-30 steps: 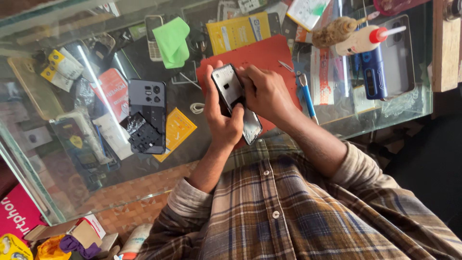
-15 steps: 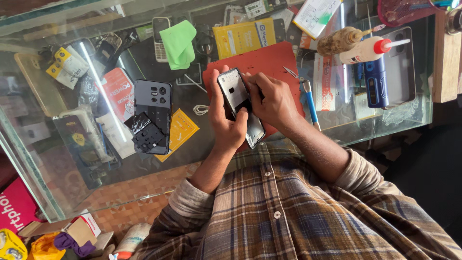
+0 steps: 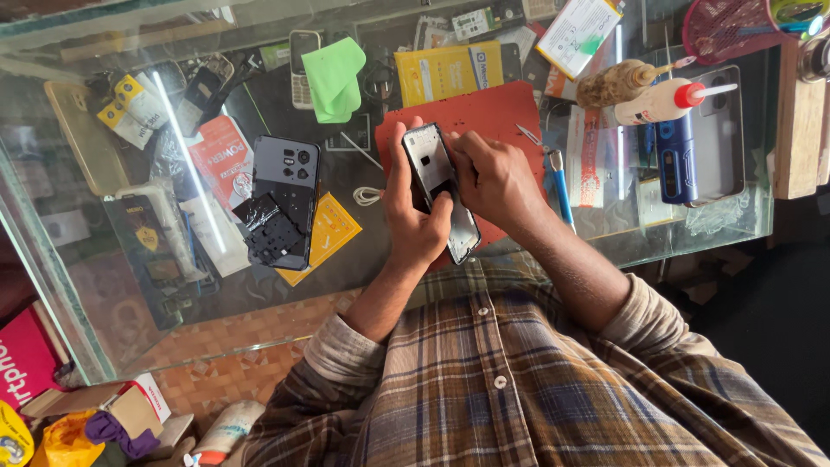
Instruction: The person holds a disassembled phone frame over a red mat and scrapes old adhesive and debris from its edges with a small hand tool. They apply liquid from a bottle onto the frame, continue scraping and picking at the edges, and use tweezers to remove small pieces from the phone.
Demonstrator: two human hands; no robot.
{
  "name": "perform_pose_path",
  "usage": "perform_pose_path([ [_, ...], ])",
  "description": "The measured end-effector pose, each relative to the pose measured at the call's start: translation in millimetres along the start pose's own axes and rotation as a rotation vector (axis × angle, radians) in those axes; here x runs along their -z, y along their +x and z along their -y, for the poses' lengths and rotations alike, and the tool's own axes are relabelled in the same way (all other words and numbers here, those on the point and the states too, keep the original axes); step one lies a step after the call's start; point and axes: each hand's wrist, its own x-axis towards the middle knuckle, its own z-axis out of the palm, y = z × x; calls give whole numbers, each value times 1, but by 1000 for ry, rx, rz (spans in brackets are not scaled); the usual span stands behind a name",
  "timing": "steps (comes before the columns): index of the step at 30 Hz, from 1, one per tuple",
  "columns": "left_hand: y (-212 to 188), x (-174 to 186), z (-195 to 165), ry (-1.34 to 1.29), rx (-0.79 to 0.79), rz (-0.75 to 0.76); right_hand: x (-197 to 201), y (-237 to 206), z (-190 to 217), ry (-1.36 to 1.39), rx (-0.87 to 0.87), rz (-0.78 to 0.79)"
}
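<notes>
Both hands are up over the red mat [image 3: 484, 112] on the glass counter [image 3: 173, 294]. The left hand [image 3: 415, 216] wraps its fingers round an opened phone [image 3: 441, 190], thumb across its lower half. The right hand [image 3: 493, 177] presses curled fingers to the phone's upper edge, perhaps pinching something small, hard to tell. A blue tool [image 3: 560, 186] lies just beside, a black phone back [image 3: 285, 199] well apart

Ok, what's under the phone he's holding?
Below the phone, held by the left hand and right hand, lies a red mat on the glass counter. The hands and phone cover the mat's middle, so anything there is hidden.
</notes>
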Motion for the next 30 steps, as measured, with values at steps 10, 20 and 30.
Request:
perform_pose_path([
  [10,0,-1,1,-30,-34,-12,1,-2,2,24,34,-35],
  [20,-1,0,1,-15,-26,-14,0,-4,-4,55,-20,-32],
  [30,-1,1,1,-45,-26,-13,4,-2,0,-9,60,25],
])
